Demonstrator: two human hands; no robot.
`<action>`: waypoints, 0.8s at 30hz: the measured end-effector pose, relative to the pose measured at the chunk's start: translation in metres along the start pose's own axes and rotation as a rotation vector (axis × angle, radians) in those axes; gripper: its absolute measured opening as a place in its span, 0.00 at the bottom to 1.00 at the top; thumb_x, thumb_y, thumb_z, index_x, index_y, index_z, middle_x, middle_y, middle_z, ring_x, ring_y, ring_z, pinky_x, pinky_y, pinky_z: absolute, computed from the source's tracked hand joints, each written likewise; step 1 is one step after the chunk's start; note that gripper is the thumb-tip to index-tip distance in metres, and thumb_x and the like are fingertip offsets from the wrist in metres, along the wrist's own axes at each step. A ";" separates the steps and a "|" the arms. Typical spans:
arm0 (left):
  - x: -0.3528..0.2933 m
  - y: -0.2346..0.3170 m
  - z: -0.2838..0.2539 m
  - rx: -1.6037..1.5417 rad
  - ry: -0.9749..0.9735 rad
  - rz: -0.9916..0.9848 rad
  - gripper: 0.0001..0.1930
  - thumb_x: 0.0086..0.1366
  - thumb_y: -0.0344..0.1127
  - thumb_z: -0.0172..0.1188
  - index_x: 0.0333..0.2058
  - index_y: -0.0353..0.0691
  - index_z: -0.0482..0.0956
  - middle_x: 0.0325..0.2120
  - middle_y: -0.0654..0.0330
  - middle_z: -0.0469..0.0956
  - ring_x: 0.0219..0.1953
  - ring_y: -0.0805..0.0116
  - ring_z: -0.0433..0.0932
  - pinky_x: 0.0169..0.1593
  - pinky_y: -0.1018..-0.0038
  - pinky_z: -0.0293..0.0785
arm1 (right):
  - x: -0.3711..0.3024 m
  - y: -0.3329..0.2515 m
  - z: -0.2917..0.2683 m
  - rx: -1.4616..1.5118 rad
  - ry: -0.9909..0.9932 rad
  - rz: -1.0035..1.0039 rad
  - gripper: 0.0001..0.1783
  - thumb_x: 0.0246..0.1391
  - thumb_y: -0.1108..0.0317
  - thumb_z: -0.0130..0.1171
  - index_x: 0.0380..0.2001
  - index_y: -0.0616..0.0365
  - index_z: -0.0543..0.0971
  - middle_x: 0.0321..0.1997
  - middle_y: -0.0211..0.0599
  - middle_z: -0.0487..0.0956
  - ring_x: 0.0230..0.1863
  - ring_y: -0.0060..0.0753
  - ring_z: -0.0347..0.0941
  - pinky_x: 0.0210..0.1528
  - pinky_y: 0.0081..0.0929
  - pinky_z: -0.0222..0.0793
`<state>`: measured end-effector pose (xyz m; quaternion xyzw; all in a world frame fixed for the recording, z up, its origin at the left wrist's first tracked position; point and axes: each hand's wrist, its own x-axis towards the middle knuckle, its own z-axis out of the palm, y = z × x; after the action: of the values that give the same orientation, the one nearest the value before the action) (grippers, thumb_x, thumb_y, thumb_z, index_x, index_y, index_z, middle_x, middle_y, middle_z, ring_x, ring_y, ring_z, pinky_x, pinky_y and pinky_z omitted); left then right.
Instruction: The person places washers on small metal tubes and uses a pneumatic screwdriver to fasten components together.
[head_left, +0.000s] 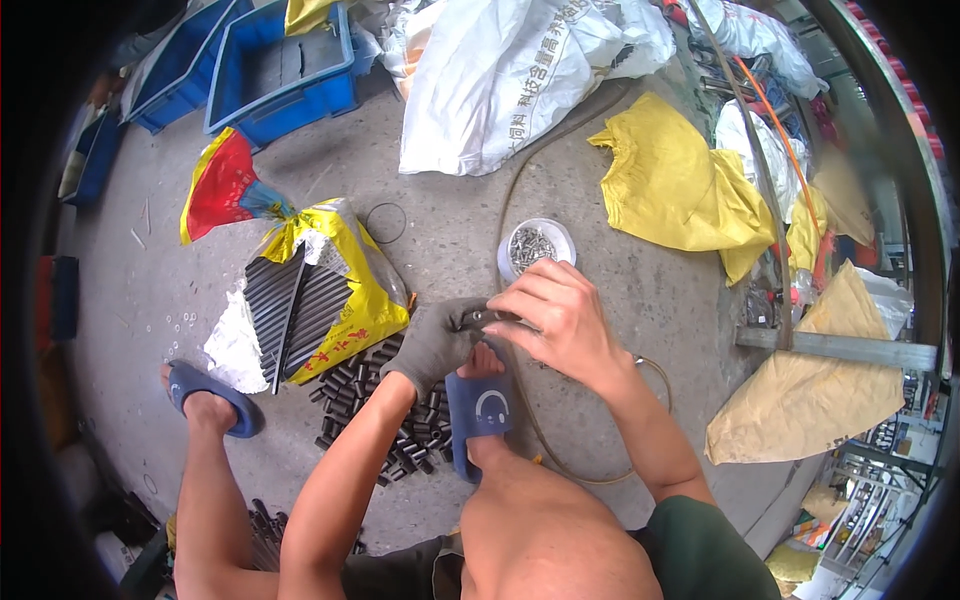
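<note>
My left hand (435,340), in a grey glove, is closed around a short black tube (480,318) in front of me. My bare right hand (560,320) meets it there, thumb and fingers pinched at the tube's right end. Whatever small piece may lie between those fingers is hidden. Just beyond my right hand stands a white tub (567,243) of small metal pieces (532,246). Below and beside my left hand, a heap of short black tubes (405,440) lies on the floor between my feet.
A torn yellow bag (375,320) holds long black rods (290,310). Blue crates (285,115) and a large white sack (480,100) lie farther off. At the right are yellow sacking (680,180), a tan sack (810,390) and a metal frame (850,347). A thin hose (512,200) crosses the floor.
</note>
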<state>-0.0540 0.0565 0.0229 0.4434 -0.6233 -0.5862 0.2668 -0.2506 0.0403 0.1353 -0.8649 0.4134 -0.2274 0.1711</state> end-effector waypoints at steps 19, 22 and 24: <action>0.022 -0.024 -0.037 -0.016 0.273 0.034 0.14 0.65 0.28 0.66 0.49 0.40 0.87 0.32 0.48 0.87 0.35 0.84 0.77 0.41 0.73 0.78 | -0.052 -0.014 0.174 -0.065 -0.347 0.246 0.10 0.48 0.66 0.66 0.36 0.52 0.86 0.38 0.34 0.84 0.50 0.43 0.75 0.57 0.43 0.67; 0.017 -0.011 -0.037 0.075 0.214 -0.076 0.14 0.66 0.28 0.66 0.50 0.42 0.87 0.32 0.54 0.87 0.34 0.84 0.76 0.40 0.74 0.77 | -0.045 -0.008 0.203 -0.243 -0.623 0.227 0.13 0.43 0.65 0.70 0.36 0.50 0.86 0.41 0.34 0.85 0.53 0.44 0.74 0.59 0.42 0.66; 0.016 -0.006 -0.034 0.153 0.180 -0.098 0.15 0.66 0.28 0.67 0.51 0.43 0.87 0.29 0.61 0.87 0.32 0.83 0.73 0.39 0.75 0.76 | -0.040 -0.001 0.197 -0.158 -0.692 0.253 0.14 0.43 0.64 0.71 0.37 0.49 0.87 0.41 0.35 0.85 0.54 0.44 0.74 0.60 0.42 0.65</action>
<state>-0.0309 0.0259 0.0202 0.5433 -0.6172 -0.5072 0.2581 -0.1664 0.0936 -0.0397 -0.8433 0.4509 0.1341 0.2600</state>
